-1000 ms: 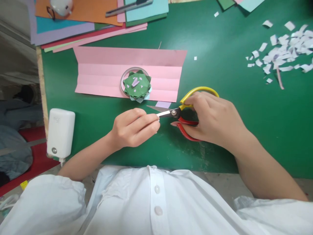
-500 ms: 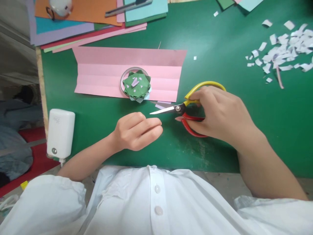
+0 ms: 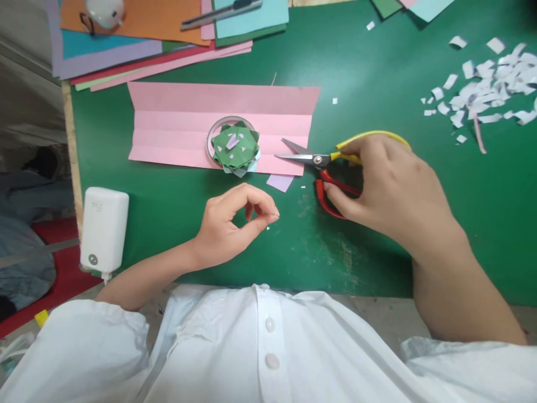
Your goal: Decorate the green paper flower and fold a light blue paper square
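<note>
My right hand (image 3: 390, 184) holds a pair of scissors (image 3: 321, 161) with one yellow and one red handle. Their blades are apart, the tips over the right end of a creased pink paper (image 3: 168, 131). My left hand (image 3: 235, 226) is closed in a pinch, thumb against fingertips; whatever is between them is too small to make out. On the pink paper sits a roll of tape (image 3: 208, 140), partly covered by a folded green paper piece (image 3: 241, 150) dotted with small lilac bits. A lilac paper scrap (image 3: 280, 182) lies just below the pink paper's edge.
Stacked coloured paper (image 3: 138, 17) lies at the back left, with a cutter knife (image 3: 222, 14) and a round white object (image 3: 104, 11) on it. A white power bank (image 3: 104, 229) stands at left. Curled white paper strips (image 3: 495, 84) are heaped on the green table (image 3: 356, 67) at right.
The scissors have moved slightly up and right, and their blades have opened. My left hand has turned, showing its thumb pinch. The lilac scrap is now uncovered.
</note>
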The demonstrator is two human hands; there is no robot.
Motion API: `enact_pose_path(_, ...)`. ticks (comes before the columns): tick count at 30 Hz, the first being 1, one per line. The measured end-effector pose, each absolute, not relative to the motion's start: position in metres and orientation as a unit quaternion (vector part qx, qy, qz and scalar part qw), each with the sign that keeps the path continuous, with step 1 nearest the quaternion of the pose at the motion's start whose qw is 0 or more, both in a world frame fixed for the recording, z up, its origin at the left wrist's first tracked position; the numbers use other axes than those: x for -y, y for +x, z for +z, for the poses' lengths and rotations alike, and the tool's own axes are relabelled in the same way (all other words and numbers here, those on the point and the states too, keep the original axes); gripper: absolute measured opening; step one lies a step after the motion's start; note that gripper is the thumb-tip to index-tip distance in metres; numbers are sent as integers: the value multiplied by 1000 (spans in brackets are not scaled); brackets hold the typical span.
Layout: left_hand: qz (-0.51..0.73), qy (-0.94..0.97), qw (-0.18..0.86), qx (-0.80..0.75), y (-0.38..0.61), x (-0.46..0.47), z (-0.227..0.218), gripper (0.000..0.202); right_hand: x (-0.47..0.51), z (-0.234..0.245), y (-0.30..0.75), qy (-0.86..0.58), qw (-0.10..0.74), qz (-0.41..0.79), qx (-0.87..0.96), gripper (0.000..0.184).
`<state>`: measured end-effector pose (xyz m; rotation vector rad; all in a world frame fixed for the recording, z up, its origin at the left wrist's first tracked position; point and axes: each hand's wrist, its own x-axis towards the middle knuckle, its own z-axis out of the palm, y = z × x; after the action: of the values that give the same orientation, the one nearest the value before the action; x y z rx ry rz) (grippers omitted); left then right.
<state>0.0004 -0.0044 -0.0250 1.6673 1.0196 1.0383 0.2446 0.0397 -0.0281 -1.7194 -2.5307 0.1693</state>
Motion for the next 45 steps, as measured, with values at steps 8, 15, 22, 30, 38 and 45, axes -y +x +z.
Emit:
enact_pose_path(8, 366, 493, 633, -472, 2, 4, -20, 15, -38, -29, 245, -481, 108, -41, 869, 33)
enact_pose_path(15, 354, 445, 677, -467, 6, 7, -17, 17, -14, -30, 215, -322, 302, 132, 888, 11)
enact_pose_path(22, 358, 434, 659, -499, 6, 8, -18, 23, 5, -31, 197, -341, 402, 204, 825, 19)
enact_pose_path(30, 384, 472, 613, -503, 6, 11, -17, 23, 7, -27, 195, -364, 419, 213, 804, 18)
enact_pose_path(38, 405, 502, 568, -511, 9, 13, -16, 24, 6, -27, 194, -371, 414, 211, 804, 16)
enact_pose_path(45, 435, 531, 545, -481, 9, 14, -19, 23, 7, -26, 194, -362, 421, 208, 805, 19)
